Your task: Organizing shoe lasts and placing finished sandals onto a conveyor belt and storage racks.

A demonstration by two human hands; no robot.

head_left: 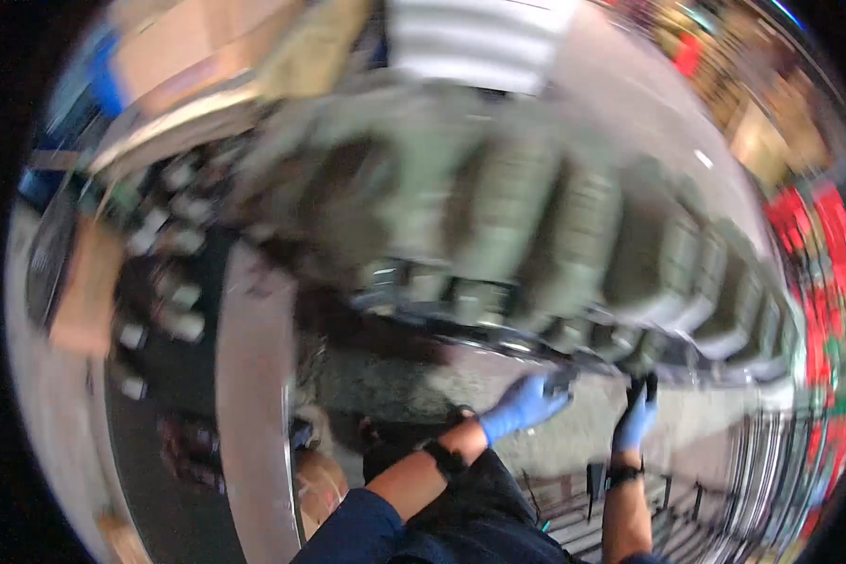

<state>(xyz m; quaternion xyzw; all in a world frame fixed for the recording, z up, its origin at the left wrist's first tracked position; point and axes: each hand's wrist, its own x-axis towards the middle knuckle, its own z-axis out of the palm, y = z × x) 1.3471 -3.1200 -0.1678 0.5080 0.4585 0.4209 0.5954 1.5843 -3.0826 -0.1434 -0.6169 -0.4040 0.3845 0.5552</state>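
Grey-green moulded pieces, badly blurred, sit in a curved row in front of the person, across the middle of the view. Material unclear; they look rigid and chunky, so probably stiff, with some heft, not fragile. Surface seems smooth, maybe a bit slippery under gloves. Best hold is likely the raised ribs or the near edge, one hand per side.

Smaller grey-green blocks line the row's near edge. The right hand, blue-gloved with dark fingertips, reaches up to that edge; fingers look close together, but contact or a pinch can't be told. The left hand, also blue-gloved, is below the row, fingers extended toward the right; can't tell if it holds anything.

Further out: pale ledge and dark surface with small light-coloured parts at left, metal rack lower right, white ribbed stack and cardboard box beyond.
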